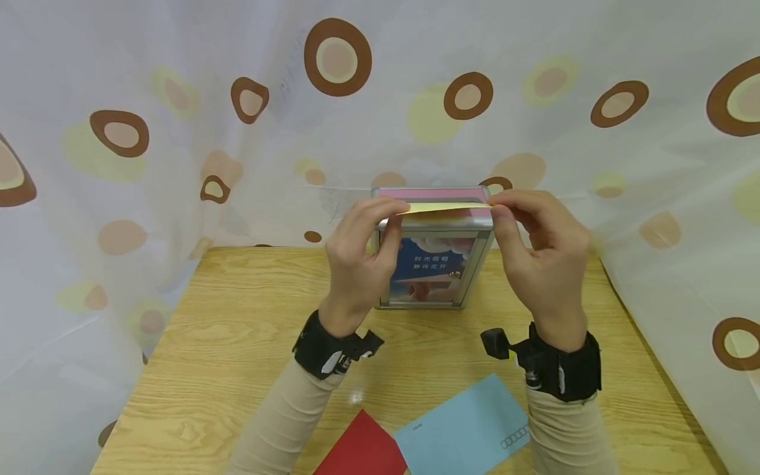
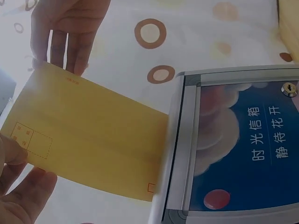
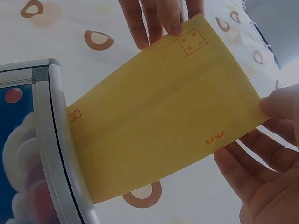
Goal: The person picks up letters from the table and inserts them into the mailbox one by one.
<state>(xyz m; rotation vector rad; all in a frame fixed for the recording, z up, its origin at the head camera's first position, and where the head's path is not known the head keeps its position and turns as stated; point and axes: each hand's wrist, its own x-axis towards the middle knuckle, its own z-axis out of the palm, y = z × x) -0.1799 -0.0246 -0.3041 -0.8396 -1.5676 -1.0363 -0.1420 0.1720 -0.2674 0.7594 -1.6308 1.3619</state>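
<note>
A yellow envelope stands on edge over the top of a silver-framed letter box. My left hand pinches its left upper corner between thumb and fingers. At the opposite corner, my right hand grips it the same way. In the left wrist view the envelope shows red printed stamp boxes, and its lower end passes out of sight behind the box's front top rim. The right wrist view shows the envelope slanting, with that lower end hidden by the rim too.
A light blue envelope and a red envelope lie at the near edge of the wooden table, between my forearms. Behind the box hangs a white patterned curtain. A small lock sits on the box's front door.
</note>
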